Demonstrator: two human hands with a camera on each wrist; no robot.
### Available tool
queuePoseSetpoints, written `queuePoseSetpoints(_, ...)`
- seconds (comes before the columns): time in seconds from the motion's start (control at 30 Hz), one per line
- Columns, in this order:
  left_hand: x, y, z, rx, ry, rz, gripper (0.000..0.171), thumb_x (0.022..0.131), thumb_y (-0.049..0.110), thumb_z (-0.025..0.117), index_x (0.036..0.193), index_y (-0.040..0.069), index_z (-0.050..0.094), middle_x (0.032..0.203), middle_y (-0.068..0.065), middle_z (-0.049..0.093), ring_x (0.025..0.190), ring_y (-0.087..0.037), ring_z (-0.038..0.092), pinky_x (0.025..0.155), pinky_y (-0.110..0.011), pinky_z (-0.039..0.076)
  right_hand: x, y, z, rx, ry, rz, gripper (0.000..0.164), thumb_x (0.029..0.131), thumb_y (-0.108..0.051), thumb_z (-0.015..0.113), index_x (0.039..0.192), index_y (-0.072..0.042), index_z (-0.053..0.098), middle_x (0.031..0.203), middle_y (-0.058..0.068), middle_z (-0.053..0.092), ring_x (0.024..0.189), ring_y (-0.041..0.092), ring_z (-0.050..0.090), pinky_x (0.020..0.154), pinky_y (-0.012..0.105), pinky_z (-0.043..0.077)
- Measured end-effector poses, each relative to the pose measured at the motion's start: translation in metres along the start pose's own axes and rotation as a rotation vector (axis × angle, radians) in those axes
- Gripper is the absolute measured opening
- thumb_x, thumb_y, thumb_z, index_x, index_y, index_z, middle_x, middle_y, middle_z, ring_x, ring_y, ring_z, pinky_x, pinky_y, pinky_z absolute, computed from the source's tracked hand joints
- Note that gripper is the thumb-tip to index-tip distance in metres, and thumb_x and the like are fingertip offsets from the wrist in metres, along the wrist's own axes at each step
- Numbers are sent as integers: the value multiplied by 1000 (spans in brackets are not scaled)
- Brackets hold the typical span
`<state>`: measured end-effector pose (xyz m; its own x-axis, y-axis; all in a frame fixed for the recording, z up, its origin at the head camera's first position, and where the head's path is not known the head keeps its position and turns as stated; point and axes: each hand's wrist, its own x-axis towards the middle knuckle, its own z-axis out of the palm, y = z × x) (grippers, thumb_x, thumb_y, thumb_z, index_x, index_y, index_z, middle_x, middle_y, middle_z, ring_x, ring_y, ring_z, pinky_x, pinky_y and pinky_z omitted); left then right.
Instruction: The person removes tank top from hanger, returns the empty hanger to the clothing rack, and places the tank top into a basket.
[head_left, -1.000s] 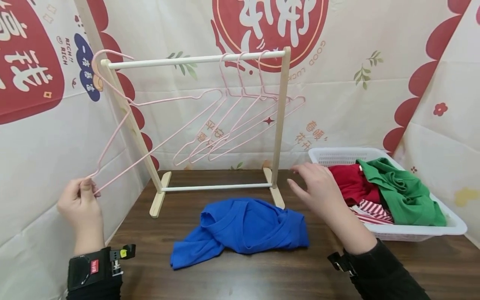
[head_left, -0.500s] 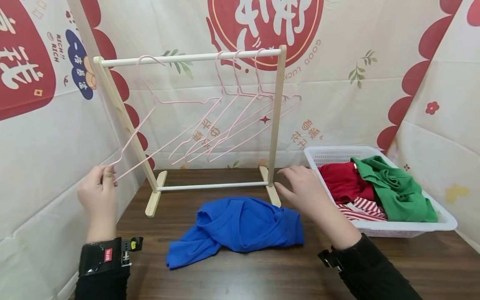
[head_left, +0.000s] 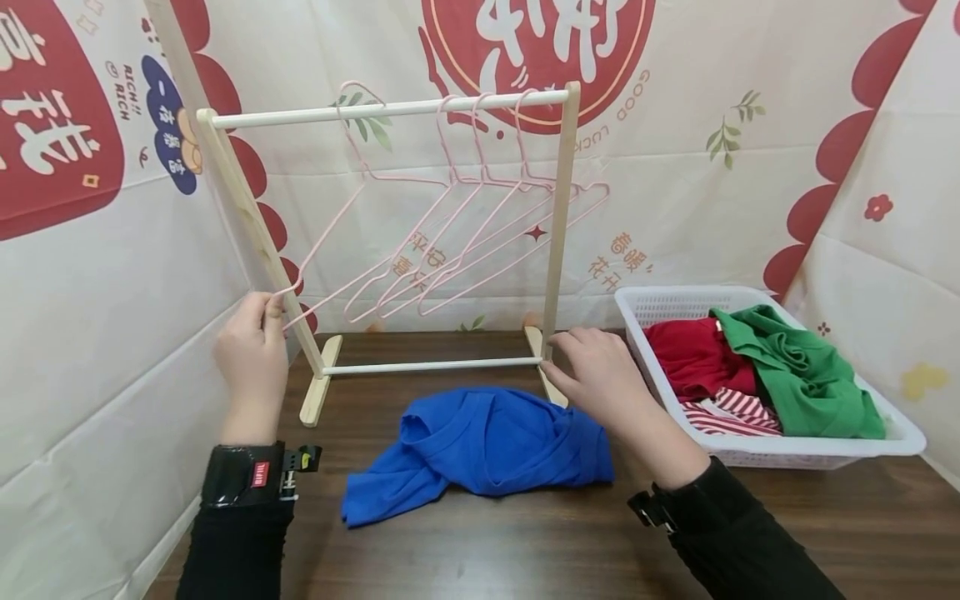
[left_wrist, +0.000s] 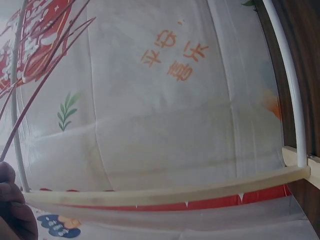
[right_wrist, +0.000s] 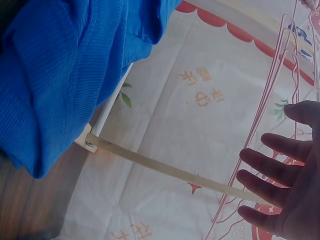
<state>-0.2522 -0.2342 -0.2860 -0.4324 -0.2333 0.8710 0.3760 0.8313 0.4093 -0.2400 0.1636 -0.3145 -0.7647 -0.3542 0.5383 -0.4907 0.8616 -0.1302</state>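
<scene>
My left hand (head_left: pixel 251 358) pinches the lower corner of a pink clothes hanger (head_left: pixel 337 221), held tilted, its hook at the top rail (head_left: pixel 285 117) of a small wooden clothes rack. At the edge of the left wrist view, the fingers of that hand (left_wrist: pixel 15 205) show beside the hanger's thin rod. Over the right end of a crumpled blue garment (head_left: pixel 480 450) hovers my right hand (head_left: pixel 603 375), holding nothing. In the right wrist view its fingers are spread, and the ribbed blue cloth (right_wrist: pixel 75 75) lies across from them.
Three more pink hangers (head_left: pixel 481 150) hang on the rail's right half. A white basket (head_left: pixel 825 447) at the right holds a red garment (head_left: pixel 701 358), a green one (head_left: pixel 802 358) and red-striped cloth (head_left: pixel 731 417). Printed fabric walls (head_left: pixel 697 225) enclose the dark wooden table (head_left: pixel 450 558).
My left hand has moved right and up with the hanger, whose hook has gone from the rack's left end to farther right along the rail. My right hand has shifted slightly left.
</scene>
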Motion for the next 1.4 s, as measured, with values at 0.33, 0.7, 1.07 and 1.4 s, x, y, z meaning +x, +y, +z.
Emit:
queuePoseSetpoints(0.33,11,13,17,-28,-61,9,36,103,28,49,89,-3,60,65,-17,57,58,-33,51,56,-40,31,1,-4,1,-8,-36,9,34,91,-32,68,112,-6,68,106,13,68,102,34,61,88,52,44)
queuePoseSetpoints(0.7,17,18,30,-33,-122,18,33,103,29,50,91,0,62,67,-16,59,59,-31,53,56,-38,33,2,-4,0,-4,-49,41,33,91,-32,67,112,-6,68,107,13,68,101,34,61,87,52,45)
queuePoseSetpoints(1.07,9,16,34,-1,-139,-22,33,103,31,50,98,1,64,67,-13,57,59,-28,50,57,-37,30,3,-5,1,2,-67,53,32,92,-32,67,111,-6,69,103,13,69,98,33,62,84,51,46)
queuePoseSetpoints(1.4,5,17,34,-59,-110,-55,30,100,30,54,111,2,57,84,-17,65,70,-32,61,63,-45,38,2,-9,4,-6,-63,30,32,92,-33,66,110,-7,70,103,11,69,99,32,62,83,49,47)
